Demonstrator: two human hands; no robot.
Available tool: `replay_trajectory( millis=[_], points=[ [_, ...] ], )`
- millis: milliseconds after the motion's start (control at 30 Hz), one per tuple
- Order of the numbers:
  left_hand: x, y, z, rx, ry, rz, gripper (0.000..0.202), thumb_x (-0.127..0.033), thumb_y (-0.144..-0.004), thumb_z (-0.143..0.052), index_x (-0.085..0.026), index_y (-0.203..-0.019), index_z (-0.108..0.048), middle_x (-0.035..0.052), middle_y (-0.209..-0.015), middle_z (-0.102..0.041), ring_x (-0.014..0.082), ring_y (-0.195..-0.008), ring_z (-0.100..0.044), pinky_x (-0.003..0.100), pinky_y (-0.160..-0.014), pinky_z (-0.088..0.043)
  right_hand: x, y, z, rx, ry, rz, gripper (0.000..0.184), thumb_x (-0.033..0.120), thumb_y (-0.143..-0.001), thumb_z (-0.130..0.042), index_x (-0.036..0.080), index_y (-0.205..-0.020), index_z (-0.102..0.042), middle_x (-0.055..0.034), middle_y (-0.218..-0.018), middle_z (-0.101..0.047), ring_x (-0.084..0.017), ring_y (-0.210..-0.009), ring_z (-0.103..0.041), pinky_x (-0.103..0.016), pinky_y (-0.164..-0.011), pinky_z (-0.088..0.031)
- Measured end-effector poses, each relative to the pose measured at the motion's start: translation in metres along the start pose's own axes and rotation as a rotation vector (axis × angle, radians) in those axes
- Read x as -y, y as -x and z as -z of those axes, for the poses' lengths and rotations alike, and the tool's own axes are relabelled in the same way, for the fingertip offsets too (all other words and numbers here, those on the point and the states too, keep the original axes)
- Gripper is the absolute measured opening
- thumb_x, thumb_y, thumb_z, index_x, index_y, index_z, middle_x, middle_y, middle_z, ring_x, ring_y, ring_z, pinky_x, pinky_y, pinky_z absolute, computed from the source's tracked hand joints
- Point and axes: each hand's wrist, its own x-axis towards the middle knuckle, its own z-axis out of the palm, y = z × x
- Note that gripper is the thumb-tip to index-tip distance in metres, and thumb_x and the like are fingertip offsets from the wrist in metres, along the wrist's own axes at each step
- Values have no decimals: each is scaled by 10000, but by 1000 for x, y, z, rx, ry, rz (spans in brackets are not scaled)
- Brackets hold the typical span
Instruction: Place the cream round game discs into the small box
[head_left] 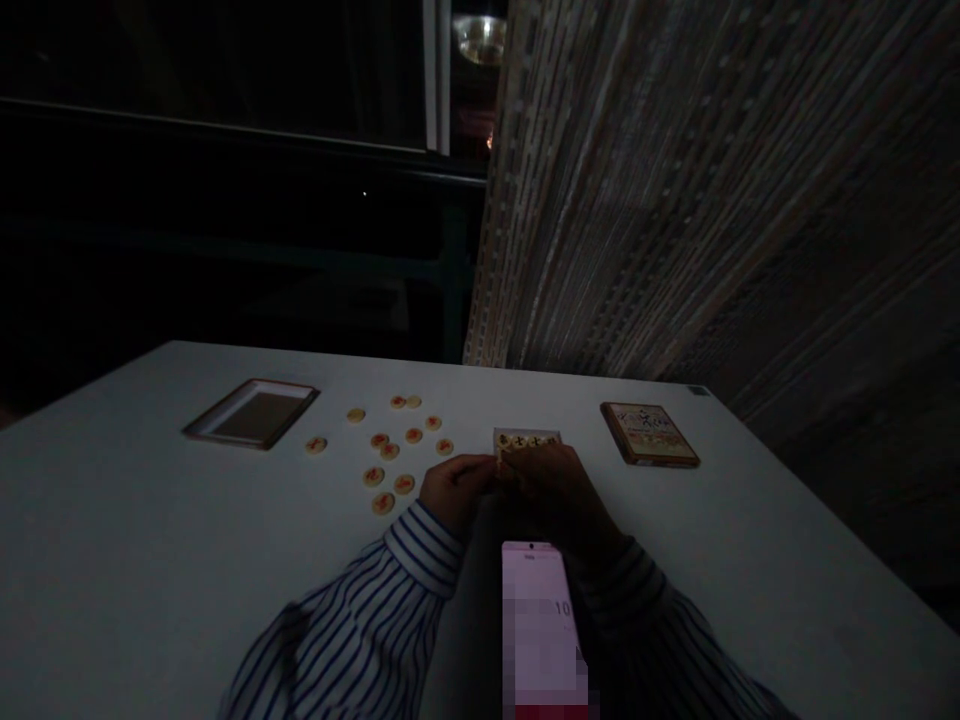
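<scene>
My left hand (456,490) and my right hand (556,482) meet at a small clear packet of round game pieces (526,441) on the white table (135,560). Both hands have their fingers pinched on the packet's near edge. Several loose cream discs with red marks (390,452) lie scattered just left of my left hand. Both arms wear striped sleeves.
An open shallow box tray (253,411) lies at the far left. A printed box lid (649,434) lies at the far right. A lit phone (541,625) stands in front of me between my forearms. A curtain hangs behind the table's right side.
</scene>
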Motion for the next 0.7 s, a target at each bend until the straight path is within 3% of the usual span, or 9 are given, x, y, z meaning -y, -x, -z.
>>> replay_trajectory(
  millis=[267, 500, 600, 700],
  points=[
    [2, -2, 2, -55, -58, -58, 122, -293, -626, -655, -195, -684, -699, 23, -640, -681, 156, -608, -610, 254, -587, -496, -14, 2, -10, 104, 21, -88, 186, 299, -851, -446, 186, -791, -582, -26, -714, -610, -141, -695, -510, -278, -645, -272],
    [7, -5, 4, -124, 17, -12, 160, -304, -612, -659, -160, -681, -668, 7, -587, -652, 127, -540, -587, 235, -535, -470, -7, 8, -5, 59, 74, -102, 154, 274, -787, -532, 175, -893, -583, -53, -825, -627, -170, -786, -511, -307, -738, -284],
    [7, -4, 2, -155, 50, -13, 147, -299, -610, -659, -167, -673, -660, 2, -595, -656, 125, -536, -591, 235, -537, -472, -4, 8, -5, 103, 98, -107, 120, 265, -775, -546, 182, -853, -584, -36, -804, -619, -164, -777, -510, -311, -741, -278],
    [7, -4, 3, -116, 58, 11, 150, -300, -601, -667, -168, -671, -660, 0, -594, -658, 124, -535, -594, 233, -541, -473, -3, 6, -5, 155, 118, -89, 90, 259, -784, -534, 188, -814, -581, -29, -779, -613, -162, -767, -507, -318, -731, -264]
  ],
)
